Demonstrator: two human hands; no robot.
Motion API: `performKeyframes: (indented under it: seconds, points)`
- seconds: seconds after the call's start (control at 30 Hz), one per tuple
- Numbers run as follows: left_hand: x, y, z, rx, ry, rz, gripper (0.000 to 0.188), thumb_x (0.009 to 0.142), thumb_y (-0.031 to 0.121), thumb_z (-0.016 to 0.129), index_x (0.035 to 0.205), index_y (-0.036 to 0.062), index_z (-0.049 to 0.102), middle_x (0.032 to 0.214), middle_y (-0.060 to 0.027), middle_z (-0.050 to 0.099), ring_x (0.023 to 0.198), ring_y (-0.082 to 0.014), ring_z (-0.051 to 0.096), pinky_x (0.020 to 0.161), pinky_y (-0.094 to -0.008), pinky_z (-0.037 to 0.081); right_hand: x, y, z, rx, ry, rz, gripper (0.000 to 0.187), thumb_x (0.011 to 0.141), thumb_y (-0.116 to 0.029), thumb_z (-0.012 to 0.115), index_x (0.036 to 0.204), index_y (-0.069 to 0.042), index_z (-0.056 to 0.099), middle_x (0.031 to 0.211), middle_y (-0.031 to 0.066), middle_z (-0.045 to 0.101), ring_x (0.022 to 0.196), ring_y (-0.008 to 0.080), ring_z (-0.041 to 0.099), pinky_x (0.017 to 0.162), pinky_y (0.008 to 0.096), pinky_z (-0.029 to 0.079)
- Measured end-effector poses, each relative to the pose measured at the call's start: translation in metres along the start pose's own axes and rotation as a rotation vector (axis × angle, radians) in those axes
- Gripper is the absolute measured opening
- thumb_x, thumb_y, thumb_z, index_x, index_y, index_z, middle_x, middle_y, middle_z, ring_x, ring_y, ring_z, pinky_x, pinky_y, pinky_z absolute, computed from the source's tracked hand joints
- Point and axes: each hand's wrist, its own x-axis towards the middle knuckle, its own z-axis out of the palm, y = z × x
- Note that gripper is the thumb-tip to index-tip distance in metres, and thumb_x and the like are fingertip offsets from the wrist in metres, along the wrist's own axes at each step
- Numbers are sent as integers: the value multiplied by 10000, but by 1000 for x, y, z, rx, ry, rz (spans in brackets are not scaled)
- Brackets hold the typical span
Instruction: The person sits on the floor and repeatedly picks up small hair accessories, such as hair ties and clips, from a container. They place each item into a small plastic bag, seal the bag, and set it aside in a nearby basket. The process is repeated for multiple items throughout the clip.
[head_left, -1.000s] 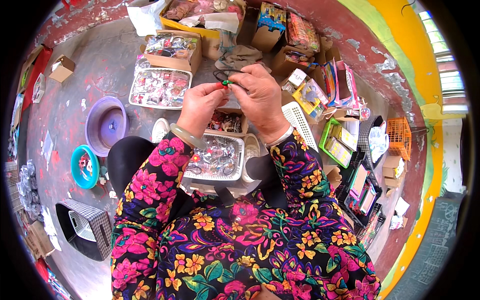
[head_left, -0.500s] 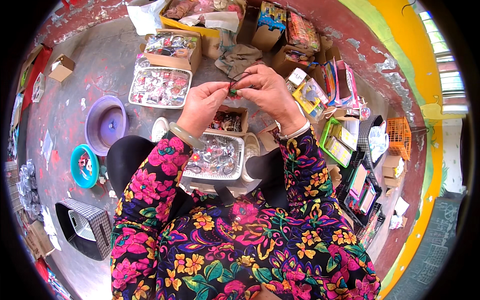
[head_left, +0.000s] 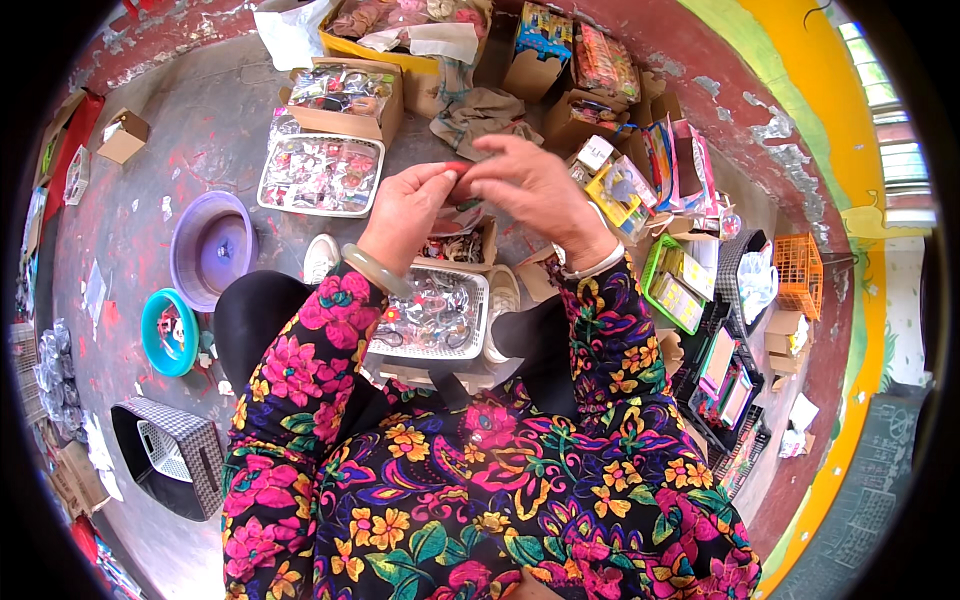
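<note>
My left hand (head_left: 408,212) is closed, thumb and forefinger pinching a small red piece (head_left: 459,168), apparently part of a hair tie. Most of the piece is hidden by fingers. Close by on the right, my right hand (head_left: 545,195) is smeared by motion, so its grip is unclear. Below both hands sits a small cardboard box (head_left: 487,240) of dark and coloured bits. Nearer me, between my feet, a white basket (head_left: 483,312) holds small items in clear wrapping, some with dark loops.
Another white basket (head_left: 263,190) of small wrapped pieces stands ahead on the left. Beside my left leg are a purple basin (head_left: 183,250) and a teal basin (head_left: 148,325). Cardboard boxes line the far wall. On the right stand a green basket (head_left: 655,290) and an orange crate (head_left: 797,262).
A dark thin loop and a green bit showed between my fingertips before; now a red piece shows there. My right fingers have spread and moved quickly; my left hand has hardly moved.
</note>
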Motion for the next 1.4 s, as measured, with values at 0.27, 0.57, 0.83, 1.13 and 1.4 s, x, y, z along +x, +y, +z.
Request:
performKeyframes:
  seconds: [0.27, 0.57, 0.83, 1.13, 1.4]
  points:
    - [-8, 28, -4, -316, 3, -19, 284, 915, 225, 446, 1108, 34, 531, 943, -79, 635, 827, -140, 622, 614, -213, 492, -1, -12, -14, 484, 33, 435, 322, 769, -146, 677, 1045, -1, 593, 956, 20, 606, 845, 84, 545, 726, 215, 440]
    - [-18, 49, 2, -343, -84, 197, 354, 917, 193, 406, 1204, -2, 476, 1116, -125, 581, 995, -173, 579, 590, -176, 477, -2, -25, -12, 588, -147, 529, 214, 817, -128, 636, 941, 47, 645, 857, 60, 652, 792, 89, 591, 701, 201, 478]
    - [-28, 57, 6, -284, -5, 253, 290, 901, 161, 464, 1114, -12, 557, 1082, -108, 608, 865, -93, 589, 489, -170, 426, -2, -32, -19, 581, -319, 503, 275, 801, -125, 646, 1023, 36, 620, 885, 67, 650, 821, 96, 587, 766, 215, 468]
    - [-31, 53, 4, 124, -12, 339, 274, 914, 161, 454, 1086, -8, 585, 992, -115, 642, 847, -104, 608, 487, -154, 403, -4, -10, -8, 599, -112, 246, 542, 745, -146, 702, 1219, -3, 483, 1147, 116, 540, 893, 139, 562, 756, 238, 465]
    - [-15, 35, 3, 51, 47, 244, 290, 917, 171, 460, 1127, -4, 555, 1000, -102, 637, 835, -96, 608, 500, -160, 446, 2, -28, 8, 590, 75, 261, 348, 778, -127, 675, 1079, 8, 564, 953, 34, 610, 785, 82, 558, 682, 215, 461]
